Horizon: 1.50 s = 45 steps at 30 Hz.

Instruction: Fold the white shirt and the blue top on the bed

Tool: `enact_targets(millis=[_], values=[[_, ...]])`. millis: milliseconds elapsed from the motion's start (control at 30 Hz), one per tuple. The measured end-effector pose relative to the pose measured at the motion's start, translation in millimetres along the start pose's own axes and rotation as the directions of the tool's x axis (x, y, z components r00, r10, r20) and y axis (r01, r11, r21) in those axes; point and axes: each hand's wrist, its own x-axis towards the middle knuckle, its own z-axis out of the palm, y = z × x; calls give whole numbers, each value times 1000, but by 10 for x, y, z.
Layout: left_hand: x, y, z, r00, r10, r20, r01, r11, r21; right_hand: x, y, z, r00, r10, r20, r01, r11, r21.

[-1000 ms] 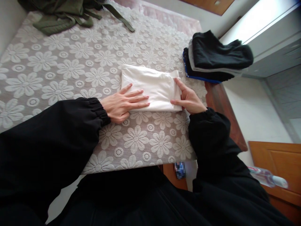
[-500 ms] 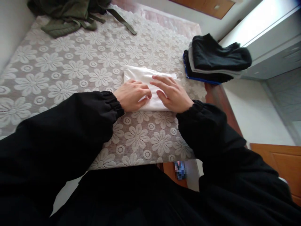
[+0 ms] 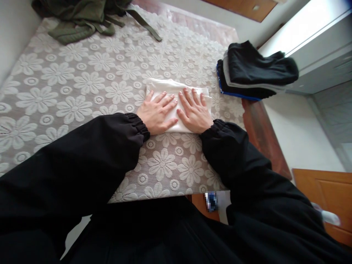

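In the head view, no brand, label or legible writing can be made out; a small blurred blue-and-white patch [image 3: 211, 201] is seen below the table's near edge, too indistinct to be read. A folded white cloth of smooth, soft fabric [image 3: 176, 87], roughly rectangular, is laid flat near the middle of the table, on a pale lace tablecloth with a raised daisy pattern [image 3: 68, 95]. The left hand [image 3: 157, 112] is spread palm-down on the left part of the cloth, fingers apart and flat, nothing being clasped. The right hand [image 3: 194, 112] is pressed flat just beside it on the right part, fingers likewise extended and slightly fanned; the 2 hands are close together, thumbs nearly meeting. Both wrists are covered by black sleeves with gathered elastic cuffs [image 3: 137, 126]. To the right of the cloth, near the table's edge, a stack of folded dark garments with grey and blue layers [image 3: 255, 71] is set, apart from the hands. At the far left corner, a crumpled olive-green garment with straps [image 3: 82, 18] is seen. A bare strip of reddish-brown wooden table edge [image 3: 261, 128] is exposed at the right.
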Motion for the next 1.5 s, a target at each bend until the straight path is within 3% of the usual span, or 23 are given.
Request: enact_targets(millis=[233, 567, 767, 1000, 1500], values=[[42, -54, 23, 995, -95, 34, 96, 994, -47, -12, 82, 12, 998, -41, 41, 42, 999, -14], [60, -17, -55, 987, -141, 76, 144, 989, -38, -19, 101, 10, 999, -37, 33, 38, 999, -15], [108, -142, 19, 972, -237, -3, 235, 968, -86, -20, 101, 7, 999, -26, 20, 26, 1000, 0], [118, -250, 160, 978, -202, -57, 194, 972, -132, -6, 118, 0, 999, -30, 42, 29, 999, 37], [126, -209, 80, 973, -231, -12, 229, 970, -83, -11, 102, -24, 999, -10, 39, 8, 998, 59]])
